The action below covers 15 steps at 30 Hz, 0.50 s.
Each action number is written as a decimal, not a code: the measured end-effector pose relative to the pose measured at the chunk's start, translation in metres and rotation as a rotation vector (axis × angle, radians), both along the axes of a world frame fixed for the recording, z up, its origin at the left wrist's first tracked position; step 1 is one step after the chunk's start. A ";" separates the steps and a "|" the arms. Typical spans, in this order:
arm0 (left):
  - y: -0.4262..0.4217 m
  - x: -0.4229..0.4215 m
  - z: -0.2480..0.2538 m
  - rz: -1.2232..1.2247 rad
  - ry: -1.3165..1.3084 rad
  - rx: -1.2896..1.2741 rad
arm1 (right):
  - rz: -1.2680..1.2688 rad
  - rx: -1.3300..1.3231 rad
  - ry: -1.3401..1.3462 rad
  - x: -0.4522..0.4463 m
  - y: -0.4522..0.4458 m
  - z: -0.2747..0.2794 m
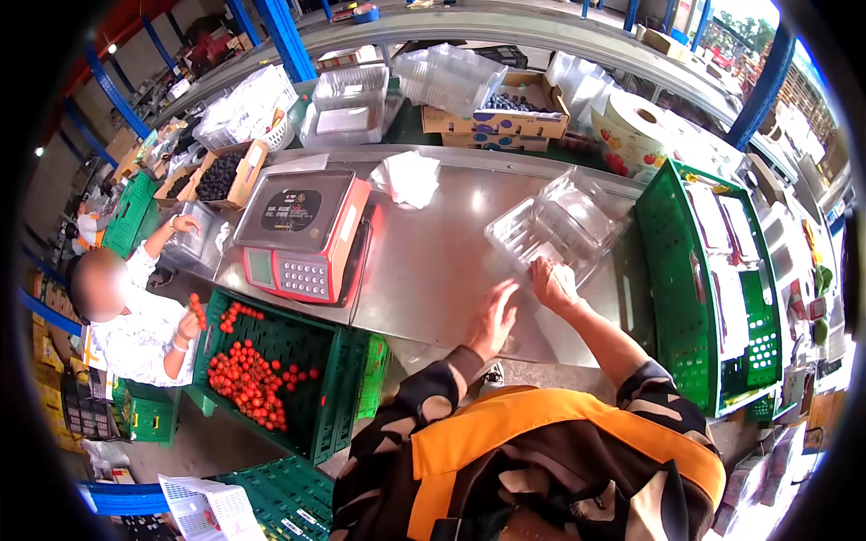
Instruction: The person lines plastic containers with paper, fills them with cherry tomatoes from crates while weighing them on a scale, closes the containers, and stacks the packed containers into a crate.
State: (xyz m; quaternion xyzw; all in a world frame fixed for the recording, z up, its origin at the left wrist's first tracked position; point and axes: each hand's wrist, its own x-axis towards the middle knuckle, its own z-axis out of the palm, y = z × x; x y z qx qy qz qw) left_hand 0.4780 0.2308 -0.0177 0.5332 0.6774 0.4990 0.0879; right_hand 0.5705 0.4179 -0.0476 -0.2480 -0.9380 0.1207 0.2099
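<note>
A clear plastic clamshell container sits on the metal table with its lid tipped back to the right. My right hand is at its near edge, fingers curled and closed on the plastic; the fingertips are partly hidden. Just left of it, my left hand hovers over the table's front edge, fingers apart and holding nothing. Left of both hands stands a red digital scale with a dark top plate. A crumpled white paper or cloth lies beside the scale.
Down left, a green crate holds cherry tomatoes, and a co-worker beside it lifts some. A tall green crate bounds the right. Behind are stacked clear containers, a box of dark berries and a label roll.
</note>
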 end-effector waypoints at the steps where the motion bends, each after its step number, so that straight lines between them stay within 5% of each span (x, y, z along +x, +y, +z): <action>1: 0.019 -0.008 -0.003 -0.053 0.145 -0.003 | 0.013 0.029 -0.020 0.000 0.005 0.006; 3: 0.050 -0.025 -0.001 -0.112 0.443 -0.021 | 0.066 0.065 0.029 0.003 0.015 0.020; 6: 0.079 -0.051 -0.029 -0.111 0.521 -0.028 | -0.127 -0.055 0.115 0.012 0.031 0.046; 9: 0.089 -0.076 -0.032 -0.142 0.280 0.099 | -0.309 -0.537 0.440 0.019 0.036 0.146; 11: 0.094 -0.085 -0.025 -0.117 0.196 0.169 | -0.237 -0.519 0.477 0.028 0.052 0.136; 13: 0.107 -0.134 -0.004 0.096 0.035 -0.086 | -0.156 -0.668 0.469 0.027 0.059 0.138; 15: 0.149 -0.213 -0.012 0.411 -0.103 0.111 | -0.108 -0.961 0.470 0.031 0.061 0.148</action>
